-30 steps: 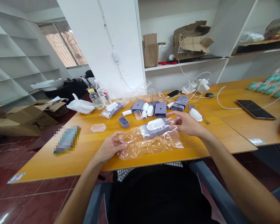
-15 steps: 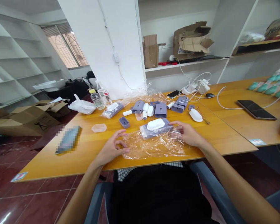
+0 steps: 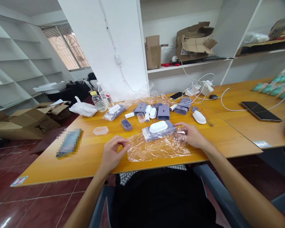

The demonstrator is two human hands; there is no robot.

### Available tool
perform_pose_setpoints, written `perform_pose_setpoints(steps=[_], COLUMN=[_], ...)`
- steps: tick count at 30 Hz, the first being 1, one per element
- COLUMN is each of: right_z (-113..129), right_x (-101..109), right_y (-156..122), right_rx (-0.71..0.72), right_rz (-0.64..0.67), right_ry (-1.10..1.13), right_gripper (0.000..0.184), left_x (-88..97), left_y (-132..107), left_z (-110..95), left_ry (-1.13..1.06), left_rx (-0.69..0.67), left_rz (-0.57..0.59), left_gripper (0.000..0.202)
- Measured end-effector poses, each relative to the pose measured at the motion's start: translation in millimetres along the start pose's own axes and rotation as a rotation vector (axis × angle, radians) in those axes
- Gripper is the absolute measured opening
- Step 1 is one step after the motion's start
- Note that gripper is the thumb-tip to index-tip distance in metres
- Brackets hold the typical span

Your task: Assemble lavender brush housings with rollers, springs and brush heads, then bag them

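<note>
A clear plastic bag (image 3: 154, 152) lies spread in front of me near the table's edge. Partly inside it is a purple-grey boxy case with a white oval bristled brush head (image 3: 158, 127) facing up. My left hand (image 3: 114, 152) pinches the bag's left edge between thumb and fingers. At the other side my right hand (image 3: 191, 135) has its fingers curled on the bag, with the index finger touching the right end of the purple-grey case.
Behind lie several purple cases (image 3: 163, 112), white cylinders (image 3: 129, 115), a spring (image 3: 207, 117) and a white oval part (image 3: 199, 117). A bagged unit (image 3: 114, 112), bottles (image 3: 98, 102) and a translucent tray (image 3: 100, 130) are left. A tablet (image 3: 261, 111) lies right.
My left hand has drawn back slightly and its fingers have closed on the bag's left edge. The right hand has barely moved.
</note>
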State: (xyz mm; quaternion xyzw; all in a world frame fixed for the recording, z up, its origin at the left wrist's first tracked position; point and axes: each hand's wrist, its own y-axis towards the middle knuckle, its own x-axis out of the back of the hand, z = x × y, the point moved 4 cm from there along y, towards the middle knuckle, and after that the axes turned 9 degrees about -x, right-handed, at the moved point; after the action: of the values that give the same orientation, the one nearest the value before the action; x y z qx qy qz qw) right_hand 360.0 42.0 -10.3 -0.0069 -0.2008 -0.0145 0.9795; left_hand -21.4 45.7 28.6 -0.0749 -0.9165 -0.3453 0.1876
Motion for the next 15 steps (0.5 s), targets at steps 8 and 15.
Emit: perform_pose_setpoints(steps=[8,15], right_z=[-1,-6], right_x=[0,4], right_y=[-1,2], right_rx=[-0.010,-0.017], right_rz=[0.009,-0.008], right_ry=[0.040,0.080], right_gripper=[0.047,0.051], left_x=[-22.1,4.0], left_y=[0,0], left_z=[-13,-2], left_ry=[-0.029,0.026], left_rx=[0.058,0.080], left_rz=[0.486,0.513], left_gripper=[0.024,0.032])
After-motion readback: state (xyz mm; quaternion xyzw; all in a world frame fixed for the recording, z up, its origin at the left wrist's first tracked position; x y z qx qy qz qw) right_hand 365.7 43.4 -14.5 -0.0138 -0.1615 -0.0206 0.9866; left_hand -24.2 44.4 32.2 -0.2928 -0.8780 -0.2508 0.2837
